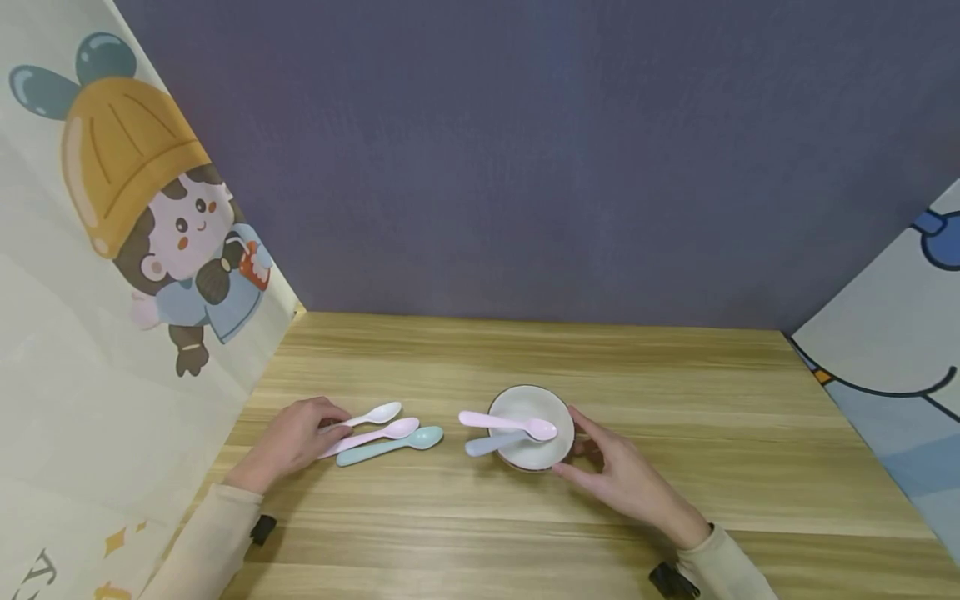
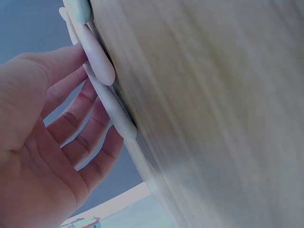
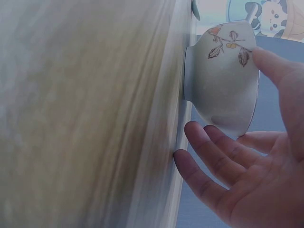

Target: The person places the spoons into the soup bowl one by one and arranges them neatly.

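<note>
At the left, the left hand [image 1: 295,437] pinches the handle of a white spoon [image 1: 384,412] lying on the table. Close beside it lie a pink spoon [image 1: 402,428] and a mint-green spoon [image 1: 375,450], bowls pointing right. In the left wrist view the thumb [image 2: 71,59] meets the spoon handles. The right hand [image 1: 618,479] grips the side of a small white bowl [image 1: 522,400] between thumb and index finger. Leaf and fruit drawings decorate the bowl's outside [image 3: 223,71]. Another pink spoon [image 1: 491,421] and a pale lavender spoon [image 1: 491,442] lean in the bowl, handles over its left rim.
The wood-grain table [image 1: 450,533] runs back to a dark blue-grey wall panel [image 1: 525,167]. A white panel with a cartoon figure [image 1: 198,225] stands along the left, and another printed panel [image 1: 892,333] along the right.
</note>
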`<state>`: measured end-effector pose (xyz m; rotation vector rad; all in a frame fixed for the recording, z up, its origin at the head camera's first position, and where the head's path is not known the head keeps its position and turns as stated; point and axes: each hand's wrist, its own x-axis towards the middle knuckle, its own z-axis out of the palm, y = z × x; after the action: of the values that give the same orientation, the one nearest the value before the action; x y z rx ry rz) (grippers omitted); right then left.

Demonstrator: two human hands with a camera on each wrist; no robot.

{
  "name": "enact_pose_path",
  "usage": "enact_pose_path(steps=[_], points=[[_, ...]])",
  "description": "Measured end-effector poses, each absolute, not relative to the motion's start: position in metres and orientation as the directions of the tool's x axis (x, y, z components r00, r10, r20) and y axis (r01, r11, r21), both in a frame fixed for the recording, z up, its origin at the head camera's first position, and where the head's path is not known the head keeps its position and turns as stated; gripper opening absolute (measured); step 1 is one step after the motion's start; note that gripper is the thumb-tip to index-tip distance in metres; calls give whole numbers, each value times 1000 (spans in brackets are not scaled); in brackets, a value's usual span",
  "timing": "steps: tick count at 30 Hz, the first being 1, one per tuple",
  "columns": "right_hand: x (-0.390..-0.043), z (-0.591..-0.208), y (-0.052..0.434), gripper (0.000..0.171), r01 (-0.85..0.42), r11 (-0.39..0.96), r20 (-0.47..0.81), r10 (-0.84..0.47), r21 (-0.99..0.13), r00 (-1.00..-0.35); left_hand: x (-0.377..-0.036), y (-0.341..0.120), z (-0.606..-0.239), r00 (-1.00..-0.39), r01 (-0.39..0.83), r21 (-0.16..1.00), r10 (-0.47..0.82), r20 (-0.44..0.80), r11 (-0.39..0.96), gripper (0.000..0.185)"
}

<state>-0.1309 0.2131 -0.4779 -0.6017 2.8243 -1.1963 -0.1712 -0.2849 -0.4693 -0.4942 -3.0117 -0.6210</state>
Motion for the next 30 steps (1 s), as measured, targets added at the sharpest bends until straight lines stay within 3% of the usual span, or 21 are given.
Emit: enact_pose_path(steps=[16, 30], points=[[-131, -478, 214, 97, -343, 627, 131, -359, -700, -924, -171, -286, -466, -958, 286, 384, 271, 94, 878, 17], [-130, -478, 214, 96, -337, 643, 124, -353, -688, -927, -170, -279, -458, -941, 337, 364, 308, 136, 868, 17]])
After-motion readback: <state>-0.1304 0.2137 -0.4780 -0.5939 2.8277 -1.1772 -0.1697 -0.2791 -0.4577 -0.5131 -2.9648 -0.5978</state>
